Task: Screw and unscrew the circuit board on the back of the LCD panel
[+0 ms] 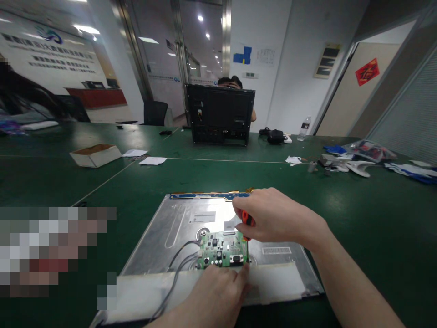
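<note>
Board [223, 247], single, green, chip-dotted, lay on one panel [153, 243]; right hand [273, 215] clasped one tool [246, 217]; left hand [220, 289], grip couldn't be told.

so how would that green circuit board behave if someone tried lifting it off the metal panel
The green circuit board would probably feel stiff and light, being a thin, flat plate. It looks fragile, since small components sit exposed on its face. The cables at its left edge would likely tug or drag as it rose.
</note>
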A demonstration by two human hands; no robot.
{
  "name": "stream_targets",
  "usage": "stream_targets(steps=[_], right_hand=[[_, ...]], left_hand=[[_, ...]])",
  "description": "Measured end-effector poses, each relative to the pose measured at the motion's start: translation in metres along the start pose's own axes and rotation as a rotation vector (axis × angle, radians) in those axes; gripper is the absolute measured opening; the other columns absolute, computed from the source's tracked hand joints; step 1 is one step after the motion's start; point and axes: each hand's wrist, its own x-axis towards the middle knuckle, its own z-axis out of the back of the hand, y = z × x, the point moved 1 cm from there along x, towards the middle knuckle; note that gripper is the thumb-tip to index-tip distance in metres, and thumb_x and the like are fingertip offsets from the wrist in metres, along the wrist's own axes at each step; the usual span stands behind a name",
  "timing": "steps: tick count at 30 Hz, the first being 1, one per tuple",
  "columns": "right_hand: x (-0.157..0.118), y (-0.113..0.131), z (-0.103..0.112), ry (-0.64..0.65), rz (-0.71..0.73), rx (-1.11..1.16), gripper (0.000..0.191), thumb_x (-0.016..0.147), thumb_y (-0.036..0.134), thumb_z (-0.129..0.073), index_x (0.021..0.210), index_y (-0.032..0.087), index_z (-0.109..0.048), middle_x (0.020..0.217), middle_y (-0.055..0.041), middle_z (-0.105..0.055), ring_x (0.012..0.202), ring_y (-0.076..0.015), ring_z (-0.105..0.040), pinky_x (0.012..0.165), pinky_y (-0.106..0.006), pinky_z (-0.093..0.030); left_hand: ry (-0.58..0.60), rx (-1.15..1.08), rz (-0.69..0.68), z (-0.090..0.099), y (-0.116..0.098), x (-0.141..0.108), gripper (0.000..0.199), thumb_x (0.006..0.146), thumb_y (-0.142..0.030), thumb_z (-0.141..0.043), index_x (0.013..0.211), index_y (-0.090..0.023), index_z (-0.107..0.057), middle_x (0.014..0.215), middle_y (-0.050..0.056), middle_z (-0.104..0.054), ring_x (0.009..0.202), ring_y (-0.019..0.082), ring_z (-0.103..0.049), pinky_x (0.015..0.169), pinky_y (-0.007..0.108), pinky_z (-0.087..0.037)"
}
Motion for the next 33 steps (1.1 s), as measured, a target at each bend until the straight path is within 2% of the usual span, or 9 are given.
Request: stream_targets(steps=[4, 9, 11, 15, 19, 23, 28, 33], right_hand=[[-0.005, 0.007, 0.001, -0.004, -0.037, -0.061, 0.012, 0.081, 0.031, -0.057, 0.081, 0.019, -0.058, 0.069, -0.0015, -0.063, 0.057, -0.0141, -0.053, 0.048, -0.028, -0.02], [-0.022, 0.016, 0.002, -0.002, -0.039, -0.08, 0.012, 0.085, 0.032, -0.056, 0.083, 0.02, -0.056, 0.068, -0.0005, -0.064, 0.057, -0.0154, -0.053, 0.049, -0.029, -0.019], [-0.028, 0.018, 0.003, 0.025, -0.042, -0.079, 0.012, 0.086, 0.033, -0.056, 0.086, 0.021, -0.055, 0.07, -0.0007, -0.064, 0.058, -0.0156, -0.053, 0.049, -0.029, -0.019], [-0.036, 0.02, 0.005, 0.061, 0.03, -0.023, 0.01, 0.085, 0.026, -0.056, 0.092, 0.021, -0.053, 0.078, -0.001, -0.065, 0.064, -0.0158, -0.054, 0.051, -0.028, -0.023], [-0.04, 0.02, 0.006, 0.079, 0.078, -0.007, 0.01, 0.083, 0.018, -0.055, 0.091, 0.02, -0.05, 0.083, -0.0011, -0.064, 0.065, -0.0148, -0.052, 0.051, -0.028, -0.025], [-0.039, 0.021, 0.005, 0.079, 0.09, 0.013, 0.008, 0.083, 0.015, -0.055, 0.087, 0.02, -0.049, 0.081, 0.0001, -0.063, 0.063, -0.0139, -0.05, 0.05, -0.028, -0.025], [-0.04, 0.025, 0.005, 0.055, 0.126, 0.036, 0.008, 0.084, 0.015, -0.054, 0.086, 0.021, -0.049, 0.082, 0.0005, -0.063, 0.066, -0.0141, -0.053, 0.051, -0.028, -0.026], [-0.042, 0.025, 0.004, 0.038, 0.125, 0.032, 0.009, 0.084, 0.014, -0.054, 0.087, 0.021, -0.049, 0.083, 0.0006, -0.063, 0.068, -0.0146, -0.054, 0.051, -0.029, -0.026]], left_hand=[[0.049, 0.001, 0.016, 0.005, -0.001, 0.001, 0.035, 0.086, -0.011, -0.045, 0.121, -0.012, -0.051, 0.097, 0.014, -0.069, 0.085, 0.029, -0.067, 0.072, 0.041, -0.056], [0.119, -0.014, 0.031, 0.011, -0.003, 0.004, 0.031, 0.088, -0.015, -0.048, 0.119, -0.013, -0.05, 0.088, 0.009, -0.071, 0.074, 0.026, -0.068, 0.062, 0.035, -0.054], [0.087, -0.014, 0.022, 0.01, -0.002, 0.004, 0.028, 0.088, -0.016, -0.049, 0.115, -0.013, -0.051, 0.085, 0.008, -0.071, 0.068, 0.024, -0.067, 0.058, 0.031, -0.052], [-0.047, -0.026, 0.008, 0.009, -0.001, 0.003, 0.009, 0.085, -0.013, -0.048, 0.091, -0.017, -0.054, 0.073, 0.003, -0.067, 0.056, 0.019, -0.06, 0.051, 0.028, -0.045], [-0.209, -0.015, -0.023, 0.01, 0.001, 0.003, 0.012, 0.081, -0.01, -0.047, 0.075, -0.019, -0.051, 0.065, 0.001, -0.061, 0.053, 0.019, -0.054, 0.049, 0.029, -0.04], [-0.29, 0.001, 0.011, 0.012, 0.003, 0.006, 0.012, 0.079, -0.008, -0.048, 0.074, -0.019, -0.051, 0.072, 0.003, -0.062, 0.064, 0.021, -0.055, 0.058, 0.032, -0.042], [-0.254, -0.025, 0.082, 0.013, 0.003, 0.011, 0.014, 0.078, -0.011, -0.055, 0.09, -0.018, -0.056, 0.095, 0.005, -0.064, 0.086, 0.025, -0.056, 0.078, 0.039, -0.044], [-0.278, 0.006, 0.099, 0.008, 0.003, 0.016, 0.019, 0.08, -0.01, -0.056, 0.097, -0.019, -0.056, 0.099, 0.005, -0.064, 0.09, 0.024, -0.055, 0.084, 0.04, -0.041]])
